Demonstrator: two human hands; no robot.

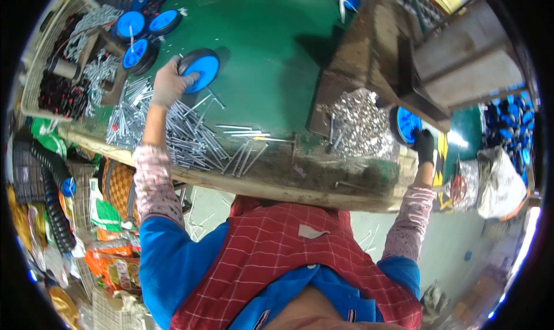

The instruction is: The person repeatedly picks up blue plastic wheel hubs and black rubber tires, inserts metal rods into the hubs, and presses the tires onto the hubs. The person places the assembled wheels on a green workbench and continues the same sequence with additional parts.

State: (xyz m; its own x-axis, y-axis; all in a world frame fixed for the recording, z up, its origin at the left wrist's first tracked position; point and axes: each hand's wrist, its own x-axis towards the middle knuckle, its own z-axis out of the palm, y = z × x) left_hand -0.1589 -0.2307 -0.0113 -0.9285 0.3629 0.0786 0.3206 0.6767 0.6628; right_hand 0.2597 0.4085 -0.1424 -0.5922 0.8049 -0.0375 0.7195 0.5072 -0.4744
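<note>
My left hand (169, 83), in a grey glove, grips a blue-hubbed black wheel (201, 68) that rests on the green table top (265, 47). Just below it lies a heap of long metal rods (190, 135). My right hand (425, 145), in a black glove, holds a second blue wheel (406, 124) at the foot of a brown metal press (381, 53), beside a pile of small shiny metal parts (359, 123).
More blue wheels (138, 36) lie at the table's far left, next to a basket of black parts (60, 93). Bags and sacks (69, 214) crowd the floor on my left. A white sack (501, 186) and further wheels (513, 128) sit on the right.
</note>
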